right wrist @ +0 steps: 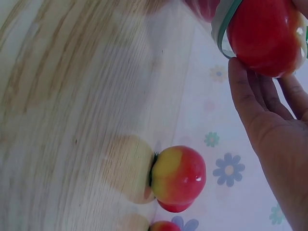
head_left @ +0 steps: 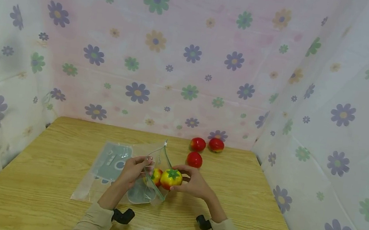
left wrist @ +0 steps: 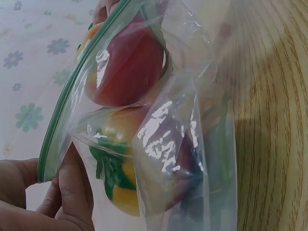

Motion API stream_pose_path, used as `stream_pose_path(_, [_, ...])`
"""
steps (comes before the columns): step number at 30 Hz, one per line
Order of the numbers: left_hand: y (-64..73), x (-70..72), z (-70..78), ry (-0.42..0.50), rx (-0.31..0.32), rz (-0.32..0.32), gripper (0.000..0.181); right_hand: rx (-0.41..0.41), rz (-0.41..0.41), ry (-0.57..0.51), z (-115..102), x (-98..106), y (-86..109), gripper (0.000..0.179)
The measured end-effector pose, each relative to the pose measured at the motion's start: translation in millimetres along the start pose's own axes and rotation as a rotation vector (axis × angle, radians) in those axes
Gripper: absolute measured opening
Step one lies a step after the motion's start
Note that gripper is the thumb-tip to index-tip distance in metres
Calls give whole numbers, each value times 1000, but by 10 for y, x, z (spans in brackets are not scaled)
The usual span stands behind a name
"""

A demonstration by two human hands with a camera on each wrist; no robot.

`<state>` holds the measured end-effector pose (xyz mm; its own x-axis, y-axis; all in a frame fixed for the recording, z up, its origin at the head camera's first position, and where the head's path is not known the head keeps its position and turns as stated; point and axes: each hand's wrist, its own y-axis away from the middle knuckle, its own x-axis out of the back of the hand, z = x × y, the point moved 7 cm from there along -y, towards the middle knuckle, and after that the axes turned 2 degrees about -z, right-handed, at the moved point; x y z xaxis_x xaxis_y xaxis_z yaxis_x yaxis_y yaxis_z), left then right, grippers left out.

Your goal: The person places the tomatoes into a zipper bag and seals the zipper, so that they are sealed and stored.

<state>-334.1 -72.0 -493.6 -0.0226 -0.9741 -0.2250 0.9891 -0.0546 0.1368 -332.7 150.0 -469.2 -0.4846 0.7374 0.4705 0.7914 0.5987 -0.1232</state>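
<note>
Tomato [head_left: 171, 179], red and yellow with green calyx, sits at mouth of clear zip bag [left wrist: 166, 132]. I see right hand [head_left: 194, 183] grip it, thumb and fingers parted by tomato's width. Left hand [head_left: 133, 170] pinches bag's green-edged rim. Second tomato [head_left: 156, 177] lies inside. Three more tomatoes [head_left: 194, 159] rest on wooden table [head_left: 239, 200], beyond right hand.

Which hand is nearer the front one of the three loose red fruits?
Right. The right hand is just in front of the front red fruit, holding a yellow-red fruit; the left hand, gripping the bag, is farther, to its left.
</note>
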Motion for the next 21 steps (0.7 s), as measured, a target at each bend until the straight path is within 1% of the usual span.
stream_pose_path(8, [-11, -5, -9, -49, 5, 11, 33, -6, -1, 18, -13, -73, -40, 55])
stream_pose_path(15, [-1, -4, -4, -39, 8, 23, 33, 1, 20, -7, -42, -115, -59, 56])
stream_pose_path(21, [0, -12, -7, -40, 6, 24, 32, -18, 42, -13, -51, -129, -63, 57])
